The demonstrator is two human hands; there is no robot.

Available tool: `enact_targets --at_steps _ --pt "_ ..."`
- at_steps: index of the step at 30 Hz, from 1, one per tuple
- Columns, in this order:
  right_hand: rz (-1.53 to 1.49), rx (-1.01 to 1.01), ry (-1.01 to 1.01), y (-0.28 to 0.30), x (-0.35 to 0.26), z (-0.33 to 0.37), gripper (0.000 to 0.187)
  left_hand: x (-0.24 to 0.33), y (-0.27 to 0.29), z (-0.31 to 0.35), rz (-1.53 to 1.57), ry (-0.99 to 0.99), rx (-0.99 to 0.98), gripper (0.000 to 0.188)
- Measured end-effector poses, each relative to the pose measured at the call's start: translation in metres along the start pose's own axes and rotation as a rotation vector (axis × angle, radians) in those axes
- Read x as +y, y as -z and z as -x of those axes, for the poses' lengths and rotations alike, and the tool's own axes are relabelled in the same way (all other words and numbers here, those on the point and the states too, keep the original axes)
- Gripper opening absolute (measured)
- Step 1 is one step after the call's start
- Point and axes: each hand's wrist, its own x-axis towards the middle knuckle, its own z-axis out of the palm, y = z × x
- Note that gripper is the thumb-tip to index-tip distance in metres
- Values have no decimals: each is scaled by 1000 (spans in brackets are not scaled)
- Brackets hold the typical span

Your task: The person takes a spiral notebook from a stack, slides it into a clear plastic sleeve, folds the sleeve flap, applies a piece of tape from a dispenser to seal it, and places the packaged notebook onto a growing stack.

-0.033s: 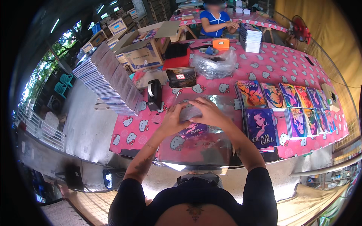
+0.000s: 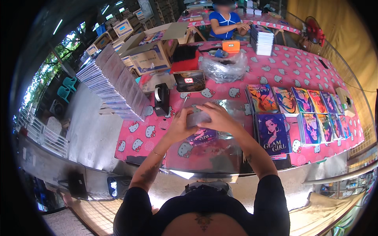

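Note:
Both hands meet over the near middle of the table. My left hand [image 2: 184, 124] curls around one side of a pale greyish, flat-sided thing [image 2: 197, 118], and my right hand [image 2: 215, 117] closes on its other side. The fingers partly cover it, so its kind is hard to make out. Just below it shows a purple notebook cover [image 2: 202, 136], partly hidden by my hands. A shiny clear plastic sheet [image 2: 202, 159] spreads over the table under my wrists. A black tape dispenser [image 2: 161, 100] stands beyond my left hand.
A tall leaning stack of notebooks [image 2: 112, 84] rises at the left. Colourful notebooks in piles [image 2: 271, 131] line the right side. Farther back are an open carton [image 2: 149, 59], a crumpled clear plastic bag [image 2: 224, 67] and a co-worker [image 2: 223, 25] by another notebook stack [image 2: 262, 41].
My fingers have shifted very slightly around the pale thing, which stays in the same place between my hands.

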Motion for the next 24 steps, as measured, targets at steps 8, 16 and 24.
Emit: enact_targets --at_steps 8,16,24 --pt "222 -147 141 -5 12 -14 32 -9 -6 8 -125 -66 39 62" --pt "218 -233 -77 -9 8 -25 26 -8 -9 15 -134 32 23 60" --pt "-296 -368 -178 -22 46 -53 22 -13 -8 16 -135 22 21 59"
